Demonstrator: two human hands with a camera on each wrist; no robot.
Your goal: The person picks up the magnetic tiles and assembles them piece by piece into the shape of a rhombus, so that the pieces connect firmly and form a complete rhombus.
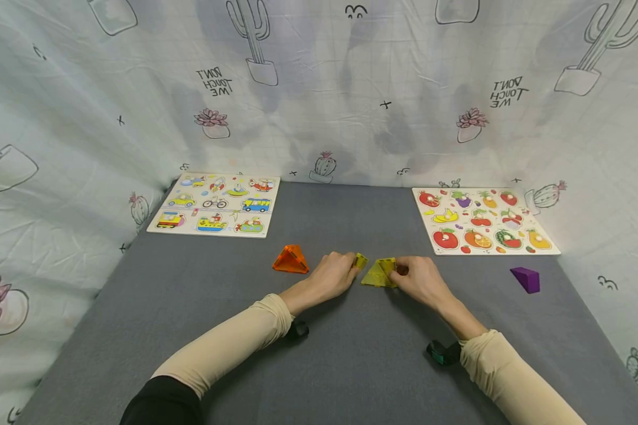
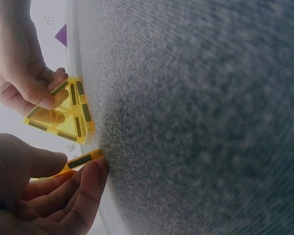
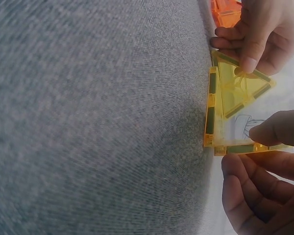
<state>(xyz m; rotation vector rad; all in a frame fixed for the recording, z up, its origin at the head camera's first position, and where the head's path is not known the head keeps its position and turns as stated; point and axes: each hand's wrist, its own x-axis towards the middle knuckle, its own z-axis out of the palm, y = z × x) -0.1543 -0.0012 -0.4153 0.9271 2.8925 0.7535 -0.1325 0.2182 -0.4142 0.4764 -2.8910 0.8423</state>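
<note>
There are three yellow triangular tiles, one orange pyramid, one purple wedge, two picture boards, one of vehicles, one of fruit, two dark wrist-worn devices and a single grey bench.

Mirror-reversed lettering reading "DON'T TOUCH ME" appears twice on the white cloth.
</note>
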